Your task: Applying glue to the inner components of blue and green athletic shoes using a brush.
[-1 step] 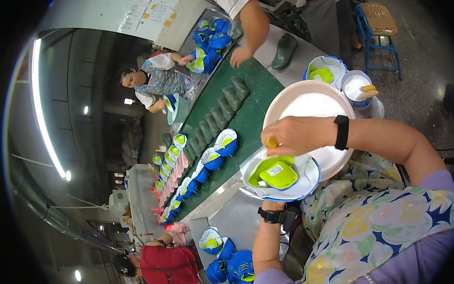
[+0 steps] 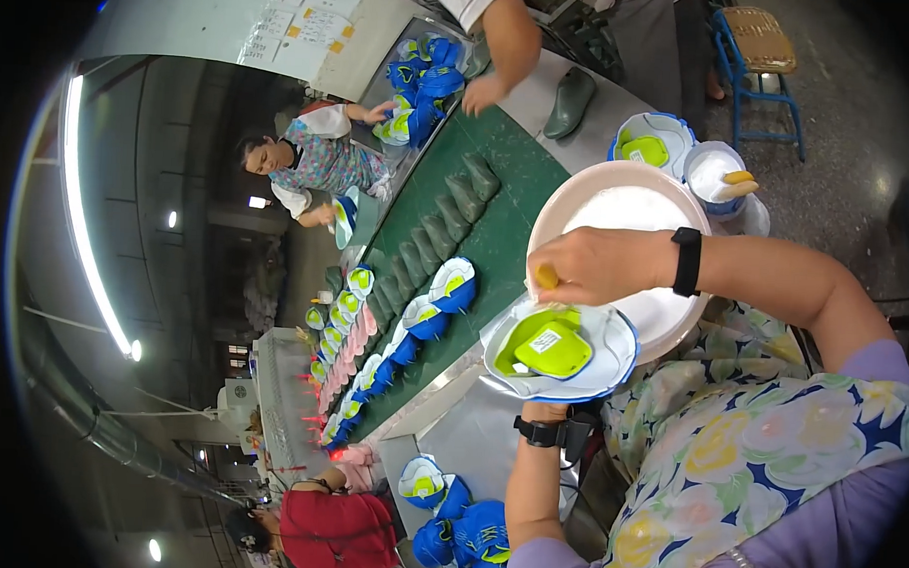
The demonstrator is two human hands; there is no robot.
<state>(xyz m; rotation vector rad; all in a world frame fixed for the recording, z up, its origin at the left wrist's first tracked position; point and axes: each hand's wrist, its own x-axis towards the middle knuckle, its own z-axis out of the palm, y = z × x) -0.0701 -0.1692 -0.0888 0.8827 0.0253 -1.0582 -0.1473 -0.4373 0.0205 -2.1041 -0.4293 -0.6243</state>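
My right hand (image 2: 587,269) is closed round a short yellow handle (image 2: 547,276), most likely a brush's; its working end is out of sight. It is just over the rim of a blue shoe upper (image 2: 612,365) with white lining and a lime-green tongue bearing a white label. My left hand holds that upper from beneath; its fingers are hidden, and only the left wrist with a black band (image 2: 541,432) shows below. Behind my right wrist is a wide pale pink basin (image 2: 545,222) containing white liquid.
A smaller tub (image 2: 700,197) with white contents and yellow handles stands beyond the basin. A green belt (image 2: 518,171) carries dark shoe lasts (image 2: 441,238) and several blue uppers (image 2: 425,320). More uppers (image 2: 481,525) are piled below left. Co-workers reach in across the belt; a stool (image 2: 761,54) stands at upper right.
The shoe upper has tilted and shifted slightly to the left in my left hand. My right hand has shifted slightly with the handle. Across the belt, a co-worker's hand and held upper have moved slightly.
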